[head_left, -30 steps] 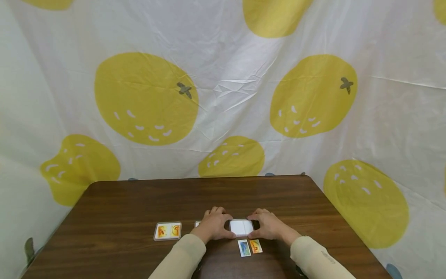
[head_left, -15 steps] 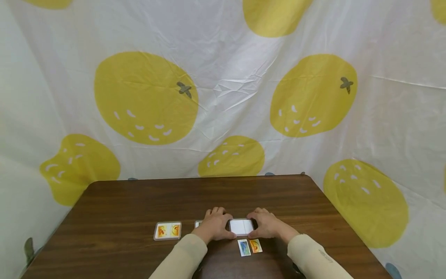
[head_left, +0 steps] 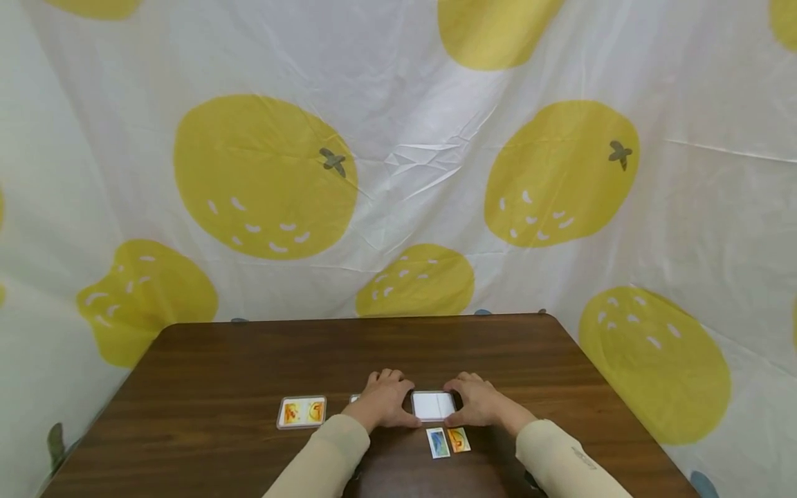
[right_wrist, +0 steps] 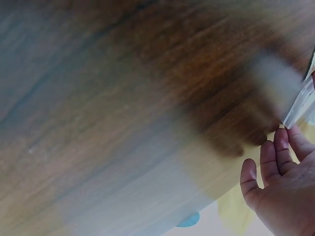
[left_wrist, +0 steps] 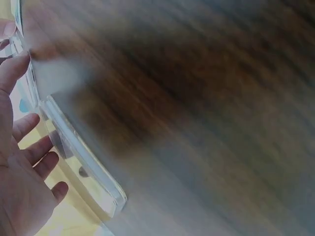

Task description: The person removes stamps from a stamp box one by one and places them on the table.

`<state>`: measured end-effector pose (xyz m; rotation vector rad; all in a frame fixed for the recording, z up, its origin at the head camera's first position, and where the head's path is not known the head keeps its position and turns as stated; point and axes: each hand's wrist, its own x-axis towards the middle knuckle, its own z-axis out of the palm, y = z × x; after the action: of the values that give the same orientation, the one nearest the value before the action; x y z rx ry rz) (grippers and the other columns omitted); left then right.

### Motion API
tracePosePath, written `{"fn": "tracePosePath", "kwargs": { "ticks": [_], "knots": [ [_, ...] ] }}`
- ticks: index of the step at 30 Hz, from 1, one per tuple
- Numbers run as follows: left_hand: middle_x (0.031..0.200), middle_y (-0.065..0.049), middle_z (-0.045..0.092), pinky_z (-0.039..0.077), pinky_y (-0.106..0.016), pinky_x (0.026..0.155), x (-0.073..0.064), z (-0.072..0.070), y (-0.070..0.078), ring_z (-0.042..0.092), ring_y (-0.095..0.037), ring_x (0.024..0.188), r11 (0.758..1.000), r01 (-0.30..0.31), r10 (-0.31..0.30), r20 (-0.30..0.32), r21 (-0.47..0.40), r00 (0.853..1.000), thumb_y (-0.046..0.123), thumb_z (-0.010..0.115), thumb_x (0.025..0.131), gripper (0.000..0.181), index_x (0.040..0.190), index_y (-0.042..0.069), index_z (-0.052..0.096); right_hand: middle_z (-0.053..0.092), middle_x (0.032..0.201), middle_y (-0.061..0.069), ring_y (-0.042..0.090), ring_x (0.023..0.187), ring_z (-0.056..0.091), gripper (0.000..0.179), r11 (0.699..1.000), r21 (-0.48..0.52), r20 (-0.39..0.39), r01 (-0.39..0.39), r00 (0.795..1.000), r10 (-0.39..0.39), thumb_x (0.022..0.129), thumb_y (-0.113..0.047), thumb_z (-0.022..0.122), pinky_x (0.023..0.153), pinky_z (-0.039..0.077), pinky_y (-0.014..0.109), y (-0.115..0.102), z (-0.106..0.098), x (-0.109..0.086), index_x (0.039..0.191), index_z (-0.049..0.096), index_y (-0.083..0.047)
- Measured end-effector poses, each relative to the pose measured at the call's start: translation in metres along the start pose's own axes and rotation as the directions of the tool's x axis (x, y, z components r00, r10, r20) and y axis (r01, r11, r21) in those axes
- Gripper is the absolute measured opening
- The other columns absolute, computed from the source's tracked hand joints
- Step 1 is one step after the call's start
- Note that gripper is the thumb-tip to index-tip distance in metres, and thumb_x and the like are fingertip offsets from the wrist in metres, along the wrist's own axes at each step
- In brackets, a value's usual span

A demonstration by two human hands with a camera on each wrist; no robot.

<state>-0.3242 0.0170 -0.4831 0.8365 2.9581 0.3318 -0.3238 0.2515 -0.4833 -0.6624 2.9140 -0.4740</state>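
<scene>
A flat clear-edged case [head_left: 432,407] with white panels inside lies before me on the table, between my two hands. My left hand [head_left: 382,401] holds its left side, thumb at the near corner and index finger at the far one. On the opposite side my right hand [head_left: 478,402] pinches the edge in the same way. The right wrist view catches only a sliver of the transparent rim [right_wrist: 298,104] at the fingertips. Just below the case lie two small picture cards, a blue-green one [head_left: 438,443] and an orange one [head_left: 459,440].
A similar case [head_left: 301,412] with two orange pictures lies farther left on the brown wooden table [head_left: 205,387]. Another case [head_left: 354,399] is mostly hidden behind my left hand; the left wrist view shows its thick clear edge [left_wrist: 86,150]. A fruit-print curtain [head_left: 411,194] hangs behind the table.
</scene>
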Motion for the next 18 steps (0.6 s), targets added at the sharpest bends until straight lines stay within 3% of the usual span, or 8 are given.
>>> {"fn": "tracePosePath", "kwargs": {
  "ticks": [11,18],
  "knots": [
    [0.131,-0.007,0.054,0.032,-0.051,0.105,-0.004,-0.013,-0.017,0.044,-0.029,0.127,0.996,-0.013,0.009,-0.042,-0.085,0.999,0.055,0.073,0.084,0.068,0.136,0.015,0.057,0.058,0.118,0.008,0.033,0.115,0.051,0.067,0.999,0.043,0.008,-0.005,1.0,0.005,0.075,-0.036,0.084,0.099,0.036,0.061,-0.003,-0.006,0.001,0.129,0.06,-0.005],
    [0.134,-0.01,0.053,0.03,-0.055,0.107,-0.01,-0.02,-0.033,0.042,-0.032,0.129,0.992,-0.014,0.007,-0.058,-0.127,0.998,0.05,0.073,0.085,0.064,0.135,0.013,0.058,0.058,0.117,0.009,0.031,0.112,0.055,0.063,0.998,0.052,-0.066,0.02,0.998,-0.017,0.081,-0.038,0.077,0.095,0.039,0.061,-0.013,-0.013,0.001,0.131,0.06,-0.004]
  ]
}}
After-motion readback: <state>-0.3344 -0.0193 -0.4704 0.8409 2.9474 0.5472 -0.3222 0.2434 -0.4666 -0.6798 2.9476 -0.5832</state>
